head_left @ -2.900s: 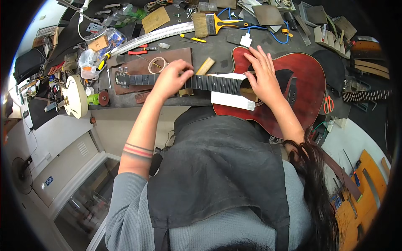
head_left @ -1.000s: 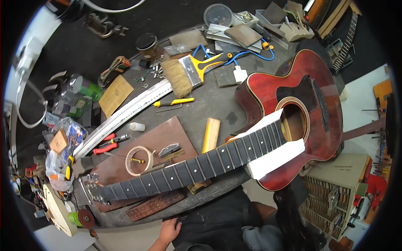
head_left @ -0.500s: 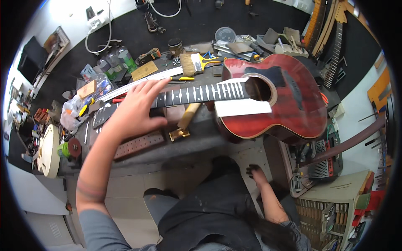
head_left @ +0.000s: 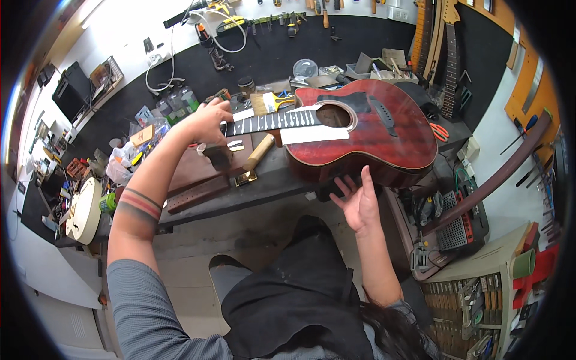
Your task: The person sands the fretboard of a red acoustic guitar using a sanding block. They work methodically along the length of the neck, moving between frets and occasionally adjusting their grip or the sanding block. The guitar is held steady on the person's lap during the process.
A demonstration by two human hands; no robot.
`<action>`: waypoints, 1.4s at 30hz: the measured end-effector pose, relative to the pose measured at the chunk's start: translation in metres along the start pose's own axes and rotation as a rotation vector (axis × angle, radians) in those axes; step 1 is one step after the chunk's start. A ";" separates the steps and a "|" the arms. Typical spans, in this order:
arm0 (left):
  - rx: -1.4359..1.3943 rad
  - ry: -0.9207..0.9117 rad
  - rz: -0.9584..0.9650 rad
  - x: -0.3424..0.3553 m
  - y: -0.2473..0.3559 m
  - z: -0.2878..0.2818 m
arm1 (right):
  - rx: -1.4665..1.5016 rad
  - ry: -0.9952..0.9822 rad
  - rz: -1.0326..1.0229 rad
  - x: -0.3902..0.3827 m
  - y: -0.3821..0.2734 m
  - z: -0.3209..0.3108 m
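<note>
A red acoustic guitar (head_left: 399,141) lies face up on the dark workbench, its neck pointing left. White strips (head_left: 315,134) cover the top along the end of the fretboard (head_left: 258,123), and pale marks run along the frets. My left hand (head_left: 209,124) is closed around the head end of the neck and hides most of the headstock. Close to the body's near side is my right hand (head_left: 362,207), palm up with fingers spread, holding nothing. Whether its fingertips touch the guitar I cannot tell.
Below the neck are a wooden-handled tool (head_left: 259,152) with a brass end and a brown block with holes (head_left: 198,193). A wide brush (head_left: 264,103) and bottles (head_left: 189,99) stand behind. Orange-handled scissors (head_left: 441,131) lie right; a cream guitar body (head_left: 85,210) leans left.
My left hand has gone from spread over the neck to closed around its head end. My right hand has risen from beside my body to the guitar's near side. The view has shifted.
</note>
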State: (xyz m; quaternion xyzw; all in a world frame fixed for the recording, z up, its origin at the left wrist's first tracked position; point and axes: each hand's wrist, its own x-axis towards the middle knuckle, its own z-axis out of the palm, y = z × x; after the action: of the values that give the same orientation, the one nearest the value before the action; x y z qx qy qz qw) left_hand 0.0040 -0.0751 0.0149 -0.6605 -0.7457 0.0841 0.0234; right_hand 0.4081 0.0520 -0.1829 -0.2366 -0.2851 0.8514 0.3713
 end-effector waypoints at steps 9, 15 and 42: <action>-0.308 0.113 0.056 -0.072 0.042 -0.038 | 0.079 -0.003 0.007 -0.012 -0.023 0.024; -0.772 -0.306 -0.186 -0.151 0.134 0.009 | 0.106 0.053 -0.091 -0.050 -0.027 -0.003; -0.785 0.249 -0.365 -0.200 0.296 0.159 | -0.383 0.074 -0.306 0.007 -0.035 -0.082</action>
State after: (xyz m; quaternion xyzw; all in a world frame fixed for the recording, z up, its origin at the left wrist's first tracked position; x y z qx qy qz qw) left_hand 0.2966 -0.2548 -0.1724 -0.4822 -0.8168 -0.2909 -0.1251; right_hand 0.4722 0.1023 -0.2208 -0.2878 -0.4600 0.7064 0.4546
